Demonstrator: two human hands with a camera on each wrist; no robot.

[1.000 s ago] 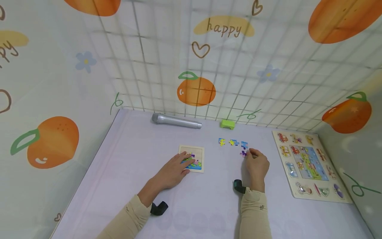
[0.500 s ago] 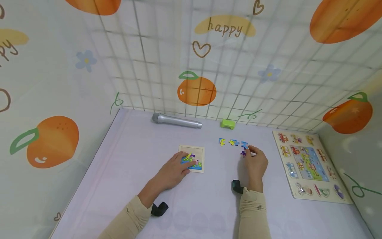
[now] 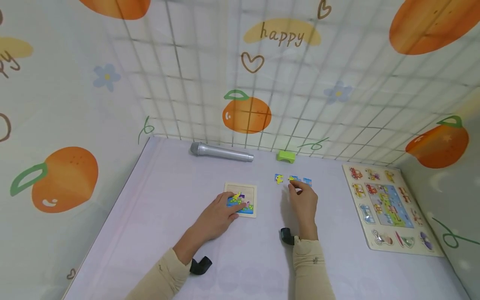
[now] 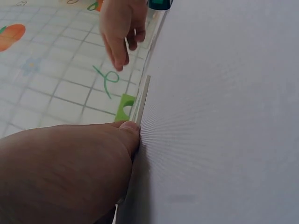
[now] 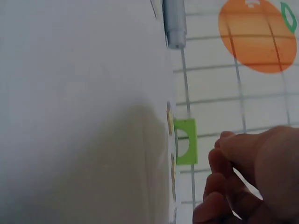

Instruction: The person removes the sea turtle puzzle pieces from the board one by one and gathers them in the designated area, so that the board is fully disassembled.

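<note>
In the head view my left hand [image 3: 215, 213] rests with fingers spread over a small wooden puzzle tray [image 3: 253, 189], partly filled with blue, yellow and purple pieces. The left wrist view shows the tray's edge [image 4: 145, 95] beside my thumb. My right hand [image 3: 304, 202] hovers above the table, fingers loosely bent, thumb and index close together; I see nothing between them in either wrist view. Near its fingertips lie a yellow-and-blue piece [image 3: 295, 178] and a blue piece [image 3: 307, 181]. Another yellow-and-blue piece [image 3: 278, 178] lies left of these. The loose purple piece is out of sight.
A silver microphone [image 3: 222, 152] and a green arched block [image 3: 286, 156] lie along the back wall. On the right sits a large picture puzzle board [image 3: 369, 216]. Patterned cloth walls [image 3: 187, 104] bound the table at the back and sides.
My right hand has moved left from the purple and blue pieces to above the middle yellow-and-blue one. The purple piece, visible before, no longer shows. My left hand has stayed on the tray.
</note>
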